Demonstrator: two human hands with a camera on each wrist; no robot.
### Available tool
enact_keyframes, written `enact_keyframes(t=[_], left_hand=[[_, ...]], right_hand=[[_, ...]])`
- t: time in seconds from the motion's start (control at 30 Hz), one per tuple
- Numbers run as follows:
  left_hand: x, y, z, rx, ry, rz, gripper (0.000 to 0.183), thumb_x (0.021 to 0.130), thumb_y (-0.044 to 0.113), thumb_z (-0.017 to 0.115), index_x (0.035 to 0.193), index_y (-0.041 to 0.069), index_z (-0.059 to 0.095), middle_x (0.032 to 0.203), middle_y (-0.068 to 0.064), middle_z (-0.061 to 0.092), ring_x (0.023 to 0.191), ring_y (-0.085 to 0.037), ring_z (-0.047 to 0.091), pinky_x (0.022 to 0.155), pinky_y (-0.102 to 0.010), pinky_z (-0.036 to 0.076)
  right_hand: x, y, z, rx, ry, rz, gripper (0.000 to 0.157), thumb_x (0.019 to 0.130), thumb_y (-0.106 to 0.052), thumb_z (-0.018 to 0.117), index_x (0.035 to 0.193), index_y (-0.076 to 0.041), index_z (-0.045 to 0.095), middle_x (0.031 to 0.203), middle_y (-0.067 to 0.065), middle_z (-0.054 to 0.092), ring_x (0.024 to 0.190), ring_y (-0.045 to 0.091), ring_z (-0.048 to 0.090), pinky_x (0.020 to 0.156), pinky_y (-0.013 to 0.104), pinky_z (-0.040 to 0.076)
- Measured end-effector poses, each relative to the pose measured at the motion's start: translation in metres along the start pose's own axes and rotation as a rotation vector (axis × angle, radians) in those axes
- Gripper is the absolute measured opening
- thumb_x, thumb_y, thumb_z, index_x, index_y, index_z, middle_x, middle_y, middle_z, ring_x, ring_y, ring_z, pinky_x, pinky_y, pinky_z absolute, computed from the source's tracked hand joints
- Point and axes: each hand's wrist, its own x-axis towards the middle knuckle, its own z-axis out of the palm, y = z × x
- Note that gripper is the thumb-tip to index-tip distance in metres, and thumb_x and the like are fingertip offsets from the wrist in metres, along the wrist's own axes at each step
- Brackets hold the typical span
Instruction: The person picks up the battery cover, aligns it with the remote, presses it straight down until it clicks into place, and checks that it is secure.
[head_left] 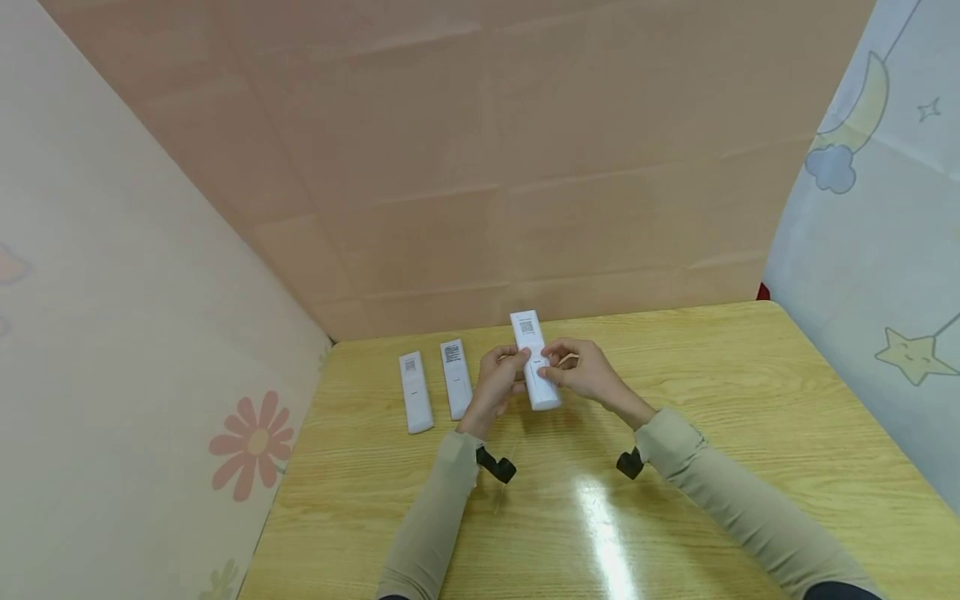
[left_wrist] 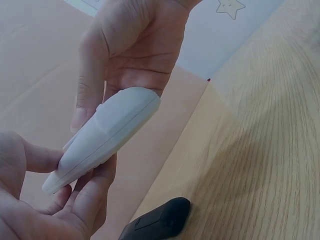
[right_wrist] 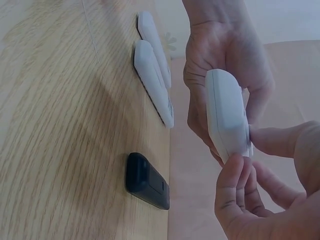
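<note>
A white remote control (head_left: pixel 542 393) is held above the table, its back with a printed label turned up toward the head view. My left hand (head_left: pixel 497 382) grips it from the left side, thumb on the back and fingers underneath. On the other side, my right hand (head_left: pixel 588 371) pinches the remote's right edge, with the thumb on the battery cover area. The right wrist view shows the remote's rounded end (right_wrist: pixel 225 107) between both hands. Whether the cover has shifted cannot be told.
Two more white remotes, a left one (head_left: pixel 416 393) and a nearer one (head_left: pixel 455 379), lie label up left of my hands. A black remote (right_wrist: pixel 147 180) lies on the wooden table (head_left: pixel 360 517), hidden in the head view. A brown paper-like wall (head_left: pixel 495 208) stands behind.
</note>
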Motion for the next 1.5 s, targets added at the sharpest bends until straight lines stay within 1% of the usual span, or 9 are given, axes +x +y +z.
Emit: enact_keyframes(t=[0.23,0.37,0.47,0.6,0.83,0.93,1.03,1.27,1.5], left_hand=[[-0.001,0.002,0.001,-0.005,0.005,0.003,0.044,0.097,0.035,0.067,0.125,0.004,0.054,0.117,-0.017,0.065,0.100,-0.030,0.070,0.093,-0.055,0.054],[-0.002,0.004,0.000,-0.004,0.000,-0.001,0.045,0.097,0.035,0.068,0.125,0.004,0.054,0.118,-0.017,0.064,0.102,-0.031,0.069,0.094,-0.055,0.054],[0.000,0.003,-0.001,-0.008,0.002,-0.002,0.043,0.097,0.034,0.068,0.125,0.004,0.055,0.117,-0.018,0.064,0.101,-0.032,0.069,0.093,-0.054,0.054],[0.001,0.004,-0.002,-0.012,0.011,-0.003,0.041,0.097,0.031,0.068,0.123,0.003,0.055,0.115,-0.018,0.064,0.098,-0.030,0.070,0.092,-0.054,0.054],[0.002,0.005,-0.004,-0.017,-0.002,-0.001,0.042,0.096,0.034,0.069,0.122,0.004,0.056,0.119,-0.018,0.062,0.102,-0.030,0.069,0.090,-0.050,0.056],[0.000,0.006,-0.005,-0.003,-0.017,-0.003,0.044,0.096,0.035,0.069,0.124,0.004,0.055,0.121,-0.017,0.062,0.103,-0.030,0.069,0.088,-0.047,0.057],[-0.001,0.009,-0.007,0.004,-0.035,-0.012,0.046,0.095,0.036,0.070,0.125,0.005,0.056,0.121,-0.017,0.063,0.104,-0.030,0.068,0.091,-0.049,0.056],[-0.003,0.012,-0.012,0.029,-0.051,-0.015,0.048,0.093,0.039,0.072,0.127,0.008,0.057,0.122,-0.015,0.063,0.104,-0.031,0.068,0.094,-0.055,0.053],[-0.002,0.013,-0.016,0.060,-0.055,-0.010,0.048,0.094,0.041,0.070,0.126,0.009,0.058,0.123,-0.014,0.062,0.105,-0.031,0.068,0.093,-0.054,0.054]], right_hand=[[-0.001,-0.007,-0.002,0.038,-0.028,0.058,0.041,0.091,-0.011,0.074,0.124,0.008,0.058,0.107,0.022,0.059,0.082,0.029,0.064,0.067,0.036,0.057],[-0.001,-0.003,-0.003,0.029,-0.030,0.093,0.043,0.092,-0.017,0.075,0.127,0.002,0.058,0.112,0.019,0.059,0.086,0.027,0.064,0.068,0.034,0.057],[0.000,0.000,-0.002,0.043,-0.036,0.113,0.044,0.092,-0.020,0.075,0.127,-0.001,0.057,0.114,0.017,0.058,0.088,0.027,0.065,0.071,0.038,0.059],[0.001,0.002,-0.001,0.103,-0.053,0.133,0.045,0.091,-0.021,0.076,0.126,0.001,0.056,0.115,0.020,0.056,0.090,0.030,0.065,0.078,0.048,0.060],[0.000,0.003,-0.003,0.203,-0.123,0.197,0.044,0.095,-0.023,0.071,0.128,0.002,0.056,0.117,0.021,0.057,0.095,0.034,0.067,0.079,0.049,0.060],[-0.001,0.001,-0.004,0.246,-0.162,0.206,0.044,0.096,-0.022,0.069,0.129,0.003,0.055,0.118,0.023,0.059,0.098,0.037,0.067,0.080,0.050,0.059],[-0.002,0.000,-0.005,0.260,-0.179,0.204,0.046,0.096,-0.022,0.069,0.130,0.005,0.053,0.119,0.024,0.058,0.099,0.037,0.066,0.080,0.050,0.059],[-0.003,-0.001,-0.005,0.264,-0.185,0.218,0.047,0.095,-0.020,0.070,0.130,0.006,0.052,0.120,0.024,0.056,0.095,0.034,0.068,0.081,0.052,0.059],[-0.003,-0.004,-0.004,0.267,-0.188,0.220,0.046,0.096,-0.018,0.068,0.130,0.007,0.052,0.118,0.024,0.057,0.092,0.033,0.069,0.079,0.049,0.060]])
